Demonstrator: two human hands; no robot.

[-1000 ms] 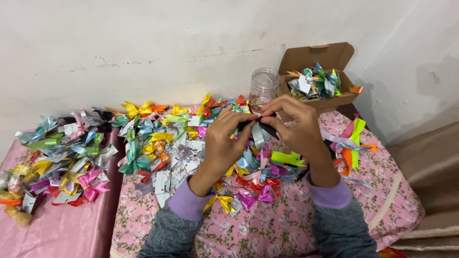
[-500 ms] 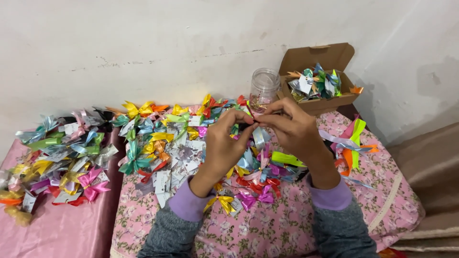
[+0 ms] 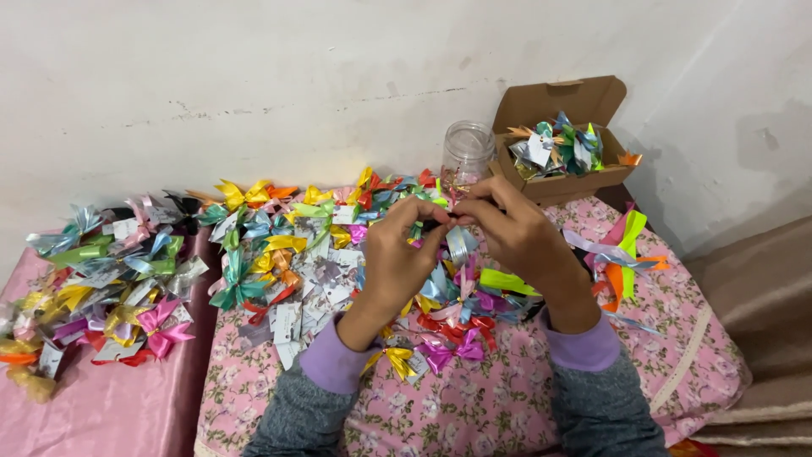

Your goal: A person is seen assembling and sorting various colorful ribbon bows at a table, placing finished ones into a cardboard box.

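Open brown box, white tags among bows

Cardboard box point(image 3: 565, 180) at back right by the wall, lid up, holding bows; small white paper tags point(image 3: 288, 323) lie scattered mid-table.

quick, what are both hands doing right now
Left hand: closed, pinching a small silver ribbon piece.
Right hand: closed, pinching the same ribbon piece.

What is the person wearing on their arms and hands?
Both hands are bare: the left hand and the right hand show no gloves, and no rings or watch can be seen. Each arm wears a speckled grey knit sleeve ending in a lilac ribbed cuff at the wrist.
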